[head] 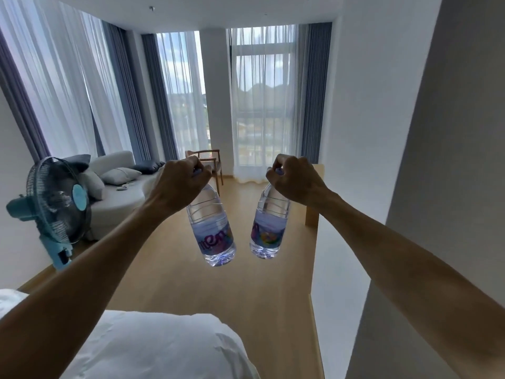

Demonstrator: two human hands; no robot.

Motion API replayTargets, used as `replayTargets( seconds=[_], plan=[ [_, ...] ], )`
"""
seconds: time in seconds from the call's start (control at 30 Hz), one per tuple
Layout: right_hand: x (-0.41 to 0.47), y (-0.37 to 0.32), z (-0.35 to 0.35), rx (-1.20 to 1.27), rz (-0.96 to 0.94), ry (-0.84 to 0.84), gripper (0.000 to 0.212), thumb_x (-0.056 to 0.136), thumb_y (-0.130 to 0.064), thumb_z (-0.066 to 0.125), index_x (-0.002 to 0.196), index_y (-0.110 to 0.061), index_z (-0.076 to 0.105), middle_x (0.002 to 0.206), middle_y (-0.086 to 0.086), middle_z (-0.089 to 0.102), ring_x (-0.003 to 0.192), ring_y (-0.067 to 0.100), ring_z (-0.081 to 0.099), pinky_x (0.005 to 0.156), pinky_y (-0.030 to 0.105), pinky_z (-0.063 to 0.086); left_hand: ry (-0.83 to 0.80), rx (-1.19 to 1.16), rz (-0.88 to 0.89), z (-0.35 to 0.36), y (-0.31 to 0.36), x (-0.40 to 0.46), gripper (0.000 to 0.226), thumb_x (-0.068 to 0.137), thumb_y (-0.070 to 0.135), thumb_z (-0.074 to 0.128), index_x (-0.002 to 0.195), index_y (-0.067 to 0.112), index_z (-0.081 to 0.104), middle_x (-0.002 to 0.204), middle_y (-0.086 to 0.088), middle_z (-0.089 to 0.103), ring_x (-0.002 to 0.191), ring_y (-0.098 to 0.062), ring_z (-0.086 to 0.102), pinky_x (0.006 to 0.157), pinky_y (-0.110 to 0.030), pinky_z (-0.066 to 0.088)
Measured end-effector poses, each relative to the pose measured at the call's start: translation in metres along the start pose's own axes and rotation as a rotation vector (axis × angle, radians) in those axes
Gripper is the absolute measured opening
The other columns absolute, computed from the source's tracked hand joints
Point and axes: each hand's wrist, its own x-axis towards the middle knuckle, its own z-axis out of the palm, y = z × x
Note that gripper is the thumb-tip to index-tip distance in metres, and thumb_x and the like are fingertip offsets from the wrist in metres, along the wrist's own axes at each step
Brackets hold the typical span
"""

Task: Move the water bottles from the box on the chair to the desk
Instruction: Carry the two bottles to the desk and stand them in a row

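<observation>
Tall windows (pixel 262 105) veiled by sheer white curtains with grey drapes fill the far wall above a smooth wood floor (pixel 218 291). A pale curved sofa (pixel 117 198) with cushions sits left, rumpled white bedding (pixel 153 348) below, a teal fan (pixel 54 206) beside it. A wooden chair (pixel 211 162) stands behind, perhaps empty. The left hand (pixel 180 184) and right hand (pixel 293 181) each curl around a cap, dangling the left bottle (pixel 213 231) and right bottle (pixel 269 228), clear ribbed plastic, in mid-air, just apart.

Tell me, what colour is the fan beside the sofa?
The standing fan is light blue with a dark grille, seen in the head view.
</observation>
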Motion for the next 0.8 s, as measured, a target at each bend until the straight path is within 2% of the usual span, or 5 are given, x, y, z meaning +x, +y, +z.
replayTargets(
  seconds=[0.23,0.37,0.67,0.73,0.8],
  plan=[
    [0.124,0.066,0.058,0.009,-0.051,-0.032,0.021,0.095,-0.022,0.059,0.102,-0.003,0.063,0.08,0.001,0.06,0.068,0.017,0.059,0.054,0.018,0.039,-0.01,0.069,-0.035,0.068,-0.066,0.1,0.021,0.097,0.025,0.053,0.08,0.013,0.055,0.059,0.004,0.054,0.052,-0.01,0.055,0.05,-0.017,0.036],
    [0.195,0.101,0.086,0.015,-0.074,-0.026,0.02,0.095,-0.022,0.059,0.102,-0.003,0.063,0.088,0.009,0.067,0.073,0.022,0.063,0.064,0.026,0.05,0.031,0.073,-0.07,0.102,-0.1,0.157,0.023,0.097,0.026,0.054,0.077,0.014,0.054,0.057,0.007,0.052,0.052,-0.007,0.052,0.049,-0.016,0.032],
    [0.307,0.181,0.164,0.065,-0.028,-0.063,0.023,0.095,-0.025,0.059,0.102,-0.004,0.063,0.093,0.012,0.07,0.08,0.026,0.067,0.073,0.039,0.058,0.032,0.094,-0.133,0.185,-0.176,0.255,0.026,0.096,0.03,0.053,0.077,0.012,0.057,0.059,0.006,0.053,0.053,-0.008,0.052,0.051,-0.019,0.034],
    [0.332,0.201,0.183,0.049,-0.025,-0.074,0.023,0.094,-0.025,0.059,0.1,-0.003,0.064,0.091,0.012,0.07,0.076,0.025,0.066,0.069,0.036,0.056,0.023,0.074,-0.135,0.207,-0.196,0.278,0.027,0.096,0.03,0.053,0.079,0.01,0.059,0.062,-0.001,0.057,0.054,-0.014,0.054,0.053,-0.025,0.038],
    [0.359,0.223,0.202,0.022,-0.029,-0.08,0.02,0.093,-0.024,0.059,0.096,-0.004,0.063,0.087,0.01,0.069,0.07,0.021,0.062,0.057,0.025,0.047,0.018,0.059,-0.132,0.231,-0.218,0.303,0.027,0.097,0.029,0.052,0.079,0.01,0.058,0.063,-0.003,0.058,0.055,-0.016,0.054,0.052,-0.024,0.038]
  ],
)
